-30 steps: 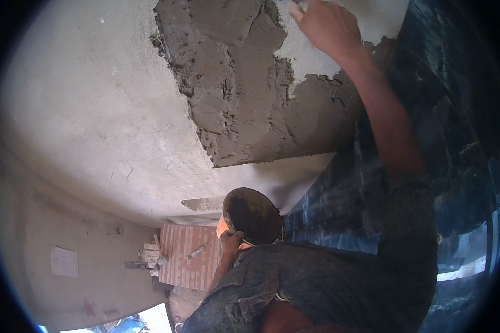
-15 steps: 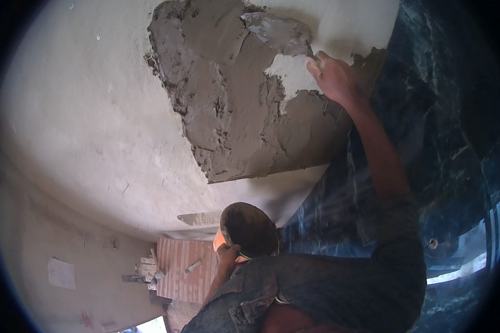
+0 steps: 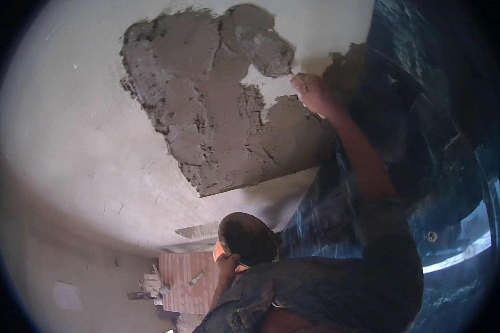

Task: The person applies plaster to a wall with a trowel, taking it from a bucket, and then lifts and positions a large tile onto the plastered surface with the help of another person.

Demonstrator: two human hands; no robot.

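Note:
Grey wet mortar (image 3: 194, 127) forms a rough, lumpy patch on the pale plastered surface (image 3: 78, 133), with bare spots inside and beside it. My right hand (image 3: 312, 95) is closed on the handle of a mortar-coated trowel (image 3: 264, 53), whose blade lies against the upper part of the patch, just above a bare pale spot. Low in the middle, my left hand (image 3: 228, 265) grips the rim of an orange bucket (image 3: 247, 238) with a dark, mortar-smeared inside.
Dark blue, glossy marbled tiles (image 3: 444, 139) cover the right side, with a small round fitting (image 3: 431, 237). Below left are reddish striped boards (image 3: 180, 280) with a short object on them, wood pieces (image 3: 150, 286), and a beige wall with a pale sheet (image 3: 68, 295).
My right hand has moved down and left, and the trowel blade has come into view on the patch. Fresh mortar spreads over the upper bare area. The bucket appears slightly lower in view.

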